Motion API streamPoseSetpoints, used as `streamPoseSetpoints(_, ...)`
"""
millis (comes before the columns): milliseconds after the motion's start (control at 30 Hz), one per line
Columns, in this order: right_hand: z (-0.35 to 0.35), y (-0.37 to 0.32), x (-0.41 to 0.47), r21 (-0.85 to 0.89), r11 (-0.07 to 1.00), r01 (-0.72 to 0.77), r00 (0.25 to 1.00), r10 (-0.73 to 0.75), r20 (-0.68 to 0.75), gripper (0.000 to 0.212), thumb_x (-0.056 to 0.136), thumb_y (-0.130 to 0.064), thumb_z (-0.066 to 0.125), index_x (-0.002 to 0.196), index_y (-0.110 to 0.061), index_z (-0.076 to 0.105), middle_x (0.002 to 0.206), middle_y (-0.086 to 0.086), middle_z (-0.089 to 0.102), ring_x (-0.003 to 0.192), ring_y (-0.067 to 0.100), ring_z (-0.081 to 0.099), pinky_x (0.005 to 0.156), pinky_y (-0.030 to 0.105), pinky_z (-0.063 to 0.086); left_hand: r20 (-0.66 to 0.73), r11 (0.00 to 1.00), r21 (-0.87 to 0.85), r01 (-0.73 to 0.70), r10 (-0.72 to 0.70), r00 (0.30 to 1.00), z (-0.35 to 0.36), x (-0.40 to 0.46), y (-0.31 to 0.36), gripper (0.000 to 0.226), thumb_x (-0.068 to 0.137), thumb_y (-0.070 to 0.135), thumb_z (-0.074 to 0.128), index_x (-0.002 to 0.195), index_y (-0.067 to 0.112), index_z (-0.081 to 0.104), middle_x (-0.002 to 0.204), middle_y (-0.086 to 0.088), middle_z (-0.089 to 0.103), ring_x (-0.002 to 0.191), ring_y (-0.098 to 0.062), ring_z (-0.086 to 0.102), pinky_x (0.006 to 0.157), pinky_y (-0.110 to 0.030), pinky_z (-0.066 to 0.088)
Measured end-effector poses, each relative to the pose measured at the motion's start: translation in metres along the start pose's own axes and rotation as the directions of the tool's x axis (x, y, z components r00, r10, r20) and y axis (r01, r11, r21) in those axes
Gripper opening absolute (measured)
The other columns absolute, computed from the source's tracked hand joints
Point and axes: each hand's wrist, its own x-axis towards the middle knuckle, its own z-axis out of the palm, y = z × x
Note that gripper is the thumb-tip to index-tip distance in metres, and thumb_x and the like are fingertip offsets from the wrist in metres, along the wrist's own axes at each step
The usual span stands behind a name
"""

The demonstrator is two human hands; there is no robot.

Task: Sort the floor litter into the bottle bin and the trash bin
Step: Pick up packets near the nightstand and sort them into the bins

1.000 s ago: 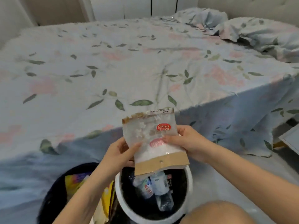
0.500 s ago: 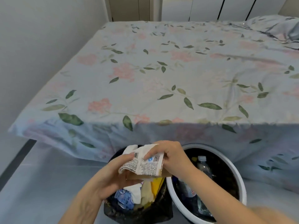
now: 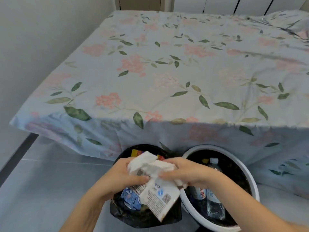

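At the far left a pale wall (image 3: 33,47) meets the grey floor (image 3: 50,181), and the bed (image 3: 167,72) with its flowered sheet fills the space behind everything else. Next comes the left hand (image 3: 122,176), its fingers (image 3: 142,178) curled round the crumpled upper part of a white wrapper (image 3: 155,186), thumb on top. The wrapper hangs directly above the black trash bin (image 3: 145,218), which stands on the floor against the bed's hanging sheet and already holds a blue packet (image 3: 130,198) and something yellow at its far edge. The right hand (image 3: 185,171) grips the other side of the crumple, fingers bent into the wrapper, while the flat printed end dangles free below both hands. Just to the right, touching or nearly touching the black bin, stands the white-rimmed bottle bin (image 3: 247,181) with clear bottles (image 3: 214,203) inside. The step in hand looks like scrunching the wrapper before dropping it in with the trash. To do it well, the hands should stay centred over the black bin, not drift right over the white rim, squeeze the loose end in so it cannot catch the bin's edge, and then let go with both sets of fingers low over the opening, since a light wrapper may flutter aside if released high.
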Motion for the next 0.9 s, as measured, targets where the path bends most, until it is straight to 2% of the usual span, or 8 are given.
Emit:
streamPoseSetpoints(100,0.004,0.011,0.006,-0.138,0.990,0.034,0.995,-0.047,-0.090,0.027,0.086,-0.025,0.066,0.108,-0.011,0.066,0.109,0.017,0.069,0.101,0.039,0.065,0.078,0.047,0.045,-0.117,0.987,0.162,0.005,0.014,0.993,0.012,0.010,0.004,0.041,0.069,0.014,0.086,0.104,0.023,0.067,0.098,-0.004,0.073,0.091,-0.020,0.071,0.077,-0.039,0.059)
streamPoseSetpoints(200,0.000,0.006,0.009,0.043,0.987,0.156,0.964,-0.143,-0.222,0.021,0.092,-0.014,0.059,0.112,-0.012,0.064,0.108,0.013,0.071,0.095,0.025,0.069,0.077,0.038,0.054,-0.373,0.975,-0.209,0.074,-0.149,0.916,0.024,0.019,-0.004,0.052,0.064,0.024,0.088,0.106,0.015,0.060,0.106,-0.011,0.070,0.094,-0.026,0.069,0.076,-0.037,0.057)
streamPoseSetpoints(300,0.003,0.002,0.014,0.129,0.958,0.256,0.921,-0.202,-0.333,0.025,0.094,-0.007,0.055,0.106,-0.027,0.065,0.101,-0.002,0.073,0.089,0.012,0.069,0.072,0.026,0.054,-0.163,0.778,-0.618,0.113,-0.267,0.950,0.033,0.017,-0.007,0.041,0.085,0.033,0.063,0.118,0.007,0.063,0.120,-0.021,0.066,0.109,-0.032,0.062,0.095,-0.048,0.050)
streamPoseSetpoints(433,0.013,0.007,0.027,0.060,0.926,0.373,0.840,-0.309,-0.446,0.030,0.088,0.001,0.061,0.104,-0.022,0.073,0.103,0.000,0.074,0.097,0.015,0.068,0.077,0.027,0.056,0.047,0.463,-0.879,0.116,-0.158,0.986,0.034,0.009,-0.005,0.061,0.089,0.045,0.047,0.129,0.000,0.055,0.130,-0.024,0.058,0.121,-0.042,0.055,0.099,-0.055,0.045)
streamPoseSetpoints(533,0.024,0.012,0.038,-0.239,0.898,0.369,0.739,-0.440,-0.510,0.052,0.081,0.017,0.049,0.102,-0.024,0.075,0.102,-0.003,0.072,0.096,0.016,0.067,0.079,0.030,0.057,-0.032,0.595,-0.800,0.076,-0.169,0.985,0.033,0.011,0.000,0.064,0.088,0.052,0.048,0.124,0.000,0.059,0.123,-0.023,0.064,0.117,-0.038,0.060,0.094,-0.051,0.051)
streamPoseSetpoints(633,0.036,0.016,0.047,-0.448,0.826,0.341,0.682,-0.546,-0.487,0.061,0.076,0.017,0.043,0.108,-0.027,0.073,0.109,-0.005,0.068,0.104,0.009,0.060,0.090,0.021,0.050,-0.181,0.767,-0.637,0.080,-0.249,0.951,0.036,0.019,0.000,0.039,0.087,0.028,0.062,0.115,0.001,0.065,0.107,-0.018,0.072,0.095,-0.026,0.071,0.077,-0.039,0.060)
streamPoseSetpoints(767,0.036,0.011,0.045,-0.527,0.803,0.279,0.844,-0.467,-0.265,0.062,0.084,0.009,0.038,0.136,-0.023,0.052,0.139,-0.006,0.050,0.127,-0.002,0.039,0.105,0.007,0.027,-0.245,0.784,-0.612,0.100,-0.308,0.920,0.030,0.018,-0.010,0.015,0.087,0.010,0.064,0.099,0.002,0.069,0.087,-0.014,0.075,0.074,-0.020,0.073,0.058,-0.029,0.060)
streamPoseSetpoints(900,0.032,0.012,0.037,-0.313,0.931,0.190,0.964,-0.238,-0.121,0.073,0.089,-0.009,0.047,0.151,-0.032,0.016,0.136,-0.004,0.047,0.084,-0.008,0.048,0.080,0.015,0.040,-0.256,0.805,-0.578,0.137,-0.338,0.906,0.028,0.019,-0.029,0.016,0.081,0.002,0.069,0.097,0.004,0.071,0.090,-0.016,0.075,0.081,-0.026,0.070,0.059,-0.030,0.061)
